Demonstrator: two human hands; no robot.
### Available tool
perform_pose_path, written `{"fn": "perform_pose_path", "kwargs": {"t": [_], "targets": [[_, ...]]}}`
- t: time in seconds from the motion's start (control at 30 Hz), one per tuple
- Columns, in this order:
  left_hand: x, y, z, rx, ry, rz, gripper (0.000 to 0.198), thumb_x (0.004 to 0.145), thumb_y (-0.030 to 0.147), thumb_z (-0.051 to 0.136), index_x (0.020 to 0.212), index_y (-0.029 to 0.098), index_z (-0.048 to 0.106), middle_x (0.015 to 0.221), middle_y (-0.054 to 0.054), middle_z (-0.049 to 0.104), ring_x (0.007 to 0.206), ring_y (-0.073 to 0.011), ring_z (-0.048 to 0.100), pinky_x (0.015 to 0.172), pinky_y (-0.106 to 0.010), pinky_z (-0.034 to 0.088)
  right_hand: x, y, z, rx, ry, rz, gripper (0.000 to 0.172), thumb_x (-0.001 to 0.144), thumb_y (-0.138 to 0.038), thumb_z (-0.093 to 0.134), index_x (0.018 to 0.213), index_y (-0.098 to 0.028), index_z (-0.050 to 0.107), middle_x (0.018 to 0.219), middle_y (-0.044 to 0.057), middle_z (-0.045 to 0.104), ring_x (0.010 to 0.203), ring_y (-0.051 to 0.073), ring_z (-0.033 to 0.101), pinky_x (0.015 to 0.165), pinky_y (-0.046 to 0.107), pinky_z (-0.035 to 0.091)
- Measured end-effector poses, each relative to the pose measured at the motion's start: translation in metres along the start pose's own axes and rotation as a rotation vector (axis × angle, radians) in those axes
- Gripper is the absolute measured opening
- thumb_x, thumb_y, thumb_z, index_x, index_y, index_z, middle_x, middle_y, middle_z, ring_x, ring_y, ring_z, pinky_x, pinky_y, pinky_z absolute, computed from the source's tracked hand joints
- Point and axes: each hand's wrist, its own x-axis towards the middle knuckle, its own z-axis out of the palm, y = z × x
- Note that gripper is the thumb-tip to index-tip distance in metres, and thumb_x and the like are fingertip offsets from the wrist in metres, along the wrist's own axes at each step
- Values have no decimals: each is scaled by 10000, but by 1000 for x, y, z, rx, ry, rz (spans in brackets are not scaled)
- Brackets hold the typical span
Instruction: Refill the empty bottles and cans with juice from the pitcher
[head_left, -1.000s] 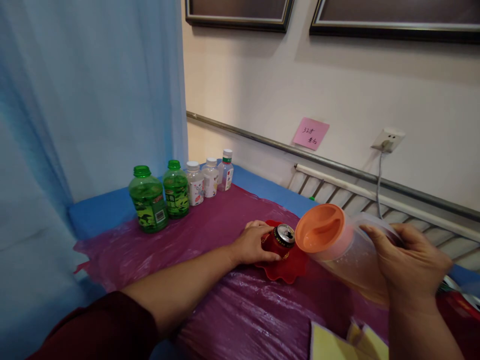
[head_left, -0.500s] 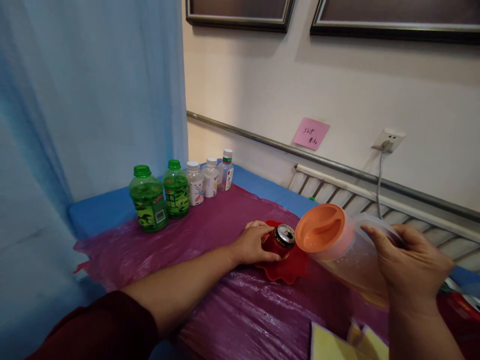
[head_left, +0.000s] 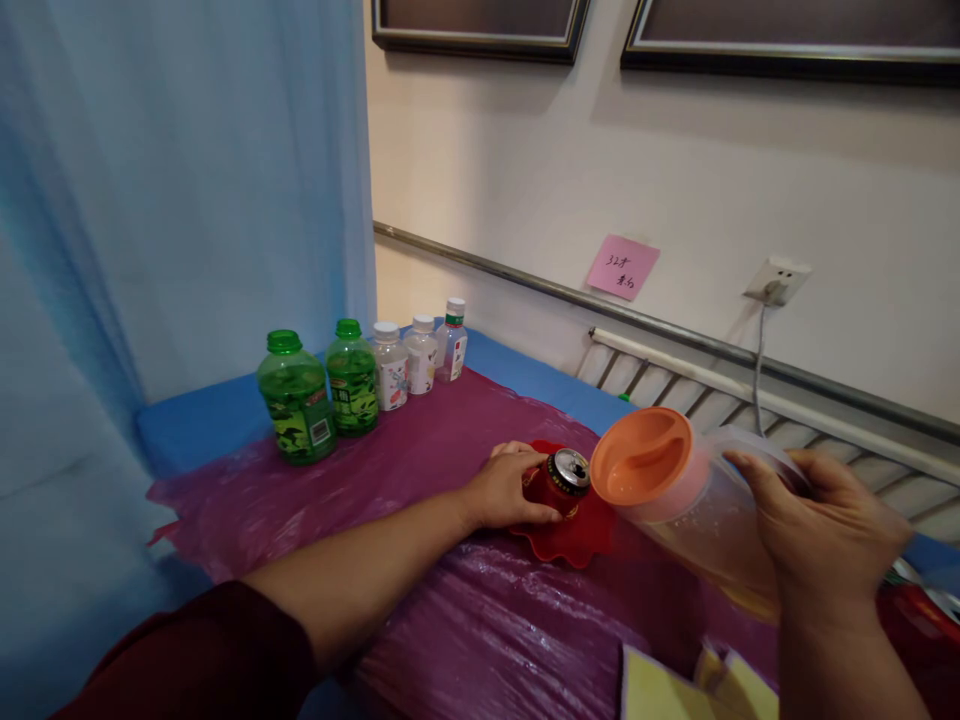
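My left hand (head_left: 514, 487) is wrapped round a red drink can (head_left: 564, 482) with an opened silver top, tilted to the right. Under the can lies a red scalloped mat (head_left: 576, 540). My right hand (head_left: 825, 515) grips the handle of a translucent pitcher (head_left: 724, 530) with an orange lid (head_left: 643, 455). The pitcher leans left, and its lid is right beside the can's top. Some pale yellowish liquid shows along the pitcher's lower side. Whether any liquid passes between the two I cannot tell.
Two green bottles (head_left: 298, 405) and several clear white-capped bottles (head_left: 391, 370) stand at the far left on the purple plastic sheet (head_left: 435, 590). A yellow cloth-like piece (head_left: 667, 685) lies near the front. A radiator (head_left: 675, 385) and a pipe (head_left: 525, 285) run along the wall.
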Motion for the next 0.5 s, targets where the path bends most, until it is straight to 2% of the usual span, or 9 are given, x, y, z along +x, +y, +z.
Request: {"fn": "perform_pose_path", "kwargs": {"t": [0.5], "targets": [[0,1,-1,2,-8,2,743,631,604,871,1293,322,685,1193,-57,706,1173,-334,566,1061,-470,384,-1,-1,0,4,-23,12,573,771,-783,624,686,-218,652,575,-21,542,568,146,481,571,293,333]]}}
